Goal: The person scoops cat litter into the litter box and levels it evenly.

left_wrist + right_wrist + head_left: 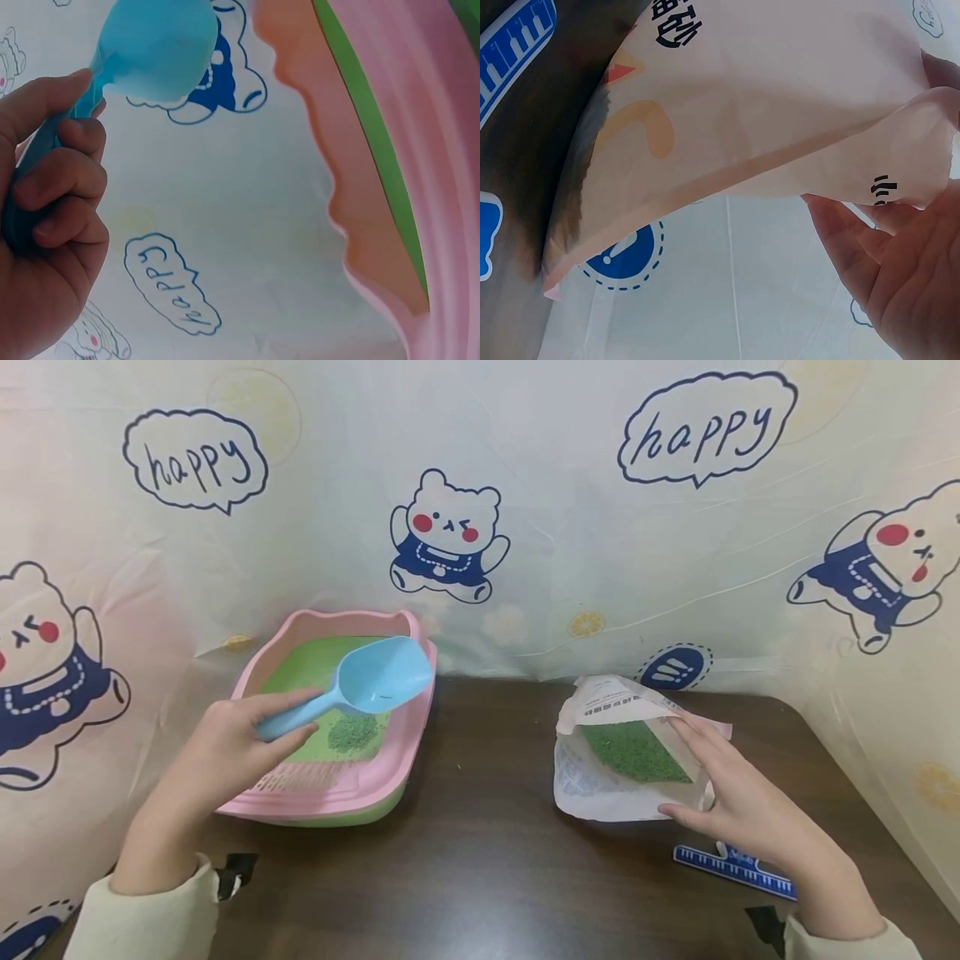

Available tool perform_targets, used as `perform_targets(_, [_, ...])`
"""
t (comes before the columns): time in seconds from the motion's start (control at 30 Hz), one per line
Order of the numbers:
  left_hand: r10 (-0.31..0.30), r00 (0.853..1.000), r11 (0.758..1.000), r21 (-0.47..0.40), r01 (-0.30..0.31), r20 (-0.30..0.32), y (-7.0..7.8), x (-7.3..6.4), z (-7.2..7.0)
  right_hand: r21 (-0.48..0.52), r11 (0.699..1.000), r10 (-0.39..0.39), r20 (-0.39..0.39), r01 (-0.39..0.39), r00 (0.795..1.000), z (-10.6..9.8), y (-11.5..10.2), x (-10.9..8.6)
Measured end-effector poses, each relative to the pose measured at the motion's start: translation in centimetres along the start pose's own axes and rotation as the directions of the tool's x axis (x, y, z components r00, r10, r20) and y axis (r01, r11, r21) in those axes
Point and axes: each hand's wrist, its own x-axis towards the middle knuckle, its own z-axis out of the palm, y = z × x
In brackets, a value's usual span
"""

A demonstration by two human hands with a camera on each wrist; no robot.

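Note:
My left hand (232, 747) grips the handle of a light blue litter scoop (384, 677); its bowl looks bare inside. In the left wrist view, the fingers curl round the scoop's handle (90, 105). The scoop is held above a pink and green litter box (408, 739), where a small heap of green litter (354, 732) lies on the green bottom. At the right, my right hand (757, 806) holds the side of a white paper bag (600, 802) at its mouth, thumb and fingers apart along the rim. Green granules (637, 752) show inside the bag.
A blue ruler-like clip with a piano-key pattern (735, 868) lies on the dark brown table (480, 860) beside my right forearm. Pink slotted grating (300, 777) forms the litter box's near edge. A printed sheet (525, 527) hangs behind and at both sides.

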Motion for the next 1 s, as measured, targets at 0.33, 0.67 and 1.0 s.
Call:
perform_targets(0.33, [0.118, 0.993, 0.986, -0.115, -0.117, -0.002, 2.1, 0.1, 2.7, 0.017, 1.0, 0.021, 0.005, -0.021, 1.0, 0.1, 0.0, 0.0])
perform_targets(0.67, [0.177, 0.982, 0.977, -0.135, -0.167, 0.061, 3.2, 0.4, 4.9, 0.026, 0.999, 0.032, 0.005, -0.032, 0.999, 0.1, 0.0, 0.0])
perform_targets(1.0, [0.161, 0.97, 0.972, -0.198, -0.124, 0.181, 5.3, 0.9, 6.9, 0.04, 0.999, 0.033, 0.013, -0.034, 0.999, 0.1, 0.0, 0.1])
